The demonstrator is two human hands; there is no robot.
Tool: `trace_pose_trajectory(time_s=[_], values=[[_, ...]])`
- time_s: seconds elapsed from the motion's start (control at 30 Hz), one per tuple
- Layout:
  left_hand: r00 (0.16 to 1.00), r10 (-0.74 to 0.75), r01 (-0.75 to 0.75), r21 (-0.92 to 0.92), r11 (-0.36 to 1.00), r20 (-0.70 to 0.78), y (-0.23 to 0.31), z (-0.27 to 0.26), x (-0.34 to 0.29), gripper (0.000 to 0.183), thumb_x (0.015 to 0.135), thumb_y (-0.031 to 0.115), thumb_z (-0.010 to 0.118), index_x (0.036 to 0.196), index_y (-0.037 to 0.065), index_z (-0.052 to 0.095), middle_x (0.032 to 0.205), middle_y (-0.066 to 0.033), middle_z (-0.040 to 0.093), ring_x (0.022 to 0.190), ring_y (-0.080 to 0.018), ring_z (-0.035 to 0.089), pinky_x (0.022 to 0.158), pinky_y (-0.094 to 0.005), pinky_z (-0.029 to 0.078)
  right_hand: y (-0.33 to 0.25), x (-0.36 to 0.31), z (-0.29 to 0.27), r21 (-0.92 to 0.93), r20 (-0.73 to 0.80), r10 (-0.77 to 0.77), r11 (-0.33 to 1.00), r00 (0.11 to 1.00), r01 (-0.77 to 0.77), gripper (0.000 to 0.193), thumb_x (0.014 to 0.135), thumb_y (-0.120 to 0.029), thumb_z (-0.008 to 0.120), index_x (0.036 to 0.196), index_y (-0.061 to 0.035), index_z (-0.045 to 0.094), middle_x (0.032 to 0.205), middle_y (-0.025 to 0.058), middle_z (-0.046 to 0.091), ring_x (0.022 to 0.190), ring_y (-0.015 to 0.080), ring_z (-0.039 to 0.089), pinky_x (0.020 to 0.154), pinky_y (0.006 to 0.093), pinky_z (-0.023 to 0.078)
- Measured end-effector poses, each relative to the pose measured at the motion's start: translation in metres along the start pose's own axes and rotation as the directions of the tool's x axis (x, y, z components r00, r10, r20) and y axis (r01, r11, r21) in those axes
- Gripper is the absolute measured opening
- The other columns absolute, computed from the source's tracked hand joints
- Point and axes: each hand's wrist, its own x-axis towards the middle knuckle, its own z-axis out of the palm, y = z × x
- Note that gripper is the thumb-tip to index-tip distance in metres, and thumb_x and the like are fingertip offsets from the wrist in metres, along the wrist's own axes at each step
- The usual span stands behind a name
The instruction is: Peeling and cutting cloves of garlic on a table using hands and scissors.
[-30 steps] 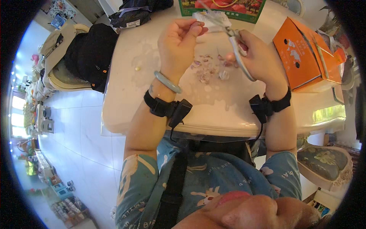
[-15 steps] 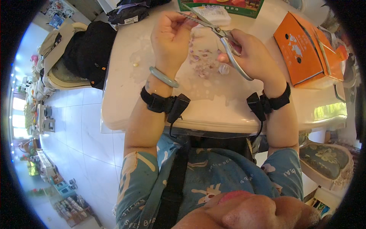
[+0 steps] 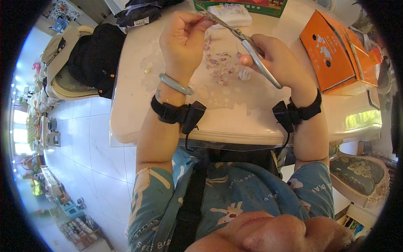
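Note:
My right hand (image 3: pixel 275 59) grips a pair of scissors (image 3: pixel 263 67) by their silver handles, thumb bent inward. The blades point up and left, nearly together, with the tips by the fingers of my left hand (image 3: pixel 182 40). Thumb and fingertips of that hand are pinched at the blades; whatever sits between them is too small and hidden to name. Between my hands, pinkish-purple papery skins (image 3: pixel 220 75), like garlic peel, lie scattered on the table (image 3: pixel 168 134). Beside them rests a whitish ribbed lump (image 3: pixel 244 74), resembling a garlic bulb. A small pale yellow piece (image 3: pixel 147 71) lies left of my left wrist.
An orange cardboard box (image 3: pixel 336 54) stands at the right. Behind the scissors are a white packet (image 3: pixel 231 17) and a green box (image 3: pixel 273 7). A dark plastic package (image 3: pixel 138 14) lies at the far left. Black cloth (image 3: pixel 96 59) drapes a chair beyond the table's left edge.
The scissor blades have drawn closer together, and their handles have closed up in my right hand. My left hand has moved slightly left, still pinched.

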Motion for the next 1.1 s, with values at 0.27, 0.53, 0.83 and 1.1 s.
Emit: trace_pose_trajectory(time_s=[0.27,0.53,0.83,1.1], values=[[0.995,-0.102,0.103,-0.128,0.986,0.017,0.013,0.006,0.001,0.011,0.085,-0.004,0.059,0.092,-0.004,0.052,0.088,-0.0154,0.065,0.084,-0.0199,0.066,0.075,-0.0262,0.053,0.012,-0.002,0.002,0.188,0.019,-0.011,0.982,1.0,0.007,0.063,0.075,-0.062,0.063,0.078,0.0011,0.057,0.062,0.0035,0.049,0.057,0.0121,0.047,0.051,0.0279,0.038],[0.937,-0.194,0.274,-0.265,0.925,0.291,0.005,0.003,-0.001,0.013,0.091,0.011,0.056,0.101,0.002,0.055,0.102,-0.0055,0.06,0.094,-0.0138,0.057,0.088,-0.0289,0.046,0.039,0.009,-0.02,-0.258,-0.301,0.35,0.866,0.887,-0.429,0.059,0.073,-0.056,0.065,0.081,0.0021,0.058,0.07,0.0178,0.062,0.066,0.0299,0.064,0.062,0.0376,0.05],[0.856,-0.147,0.325,-0.294,0.899,0.496,0.002,0.009,-0.009,0.011,0.092,0.01,0.054,0.098,0.001,0.057,0.1,-0.0028,0.052,0.093,-0.0115,0.053,0.083,-0.0243,0.043,0.068,0.013,-0.014,-0.624,-0.251,0.251,0.696,0.935,-0.354,0.041,0.079,-0.025,0.065,0.11,0.0006,0.059,0.095,0.0184,0.064,0.087,0.0278,0.063,0.077,0.0354,0.049],[0.806,-0.222,0.455,-0.334,0.826,0.549,0.011,0.016,-0.012,0.018,0.093,0.013,0.053,0.103,-0.001,0.057,0.095,-0.0039,0.057,0.089,-0.0119,0.055,0.082,-0.0265,0.045,0.004,0.006,0.016,0.637,-0.18,-0.153,0.734,0.972,0.234,0.032,0.086,-0.006,0.061,0.118,-0.0062,0.061,0.084,-0.002,0.059,0.072,0.0057,0.053,0.063,0.0194,0.045]])
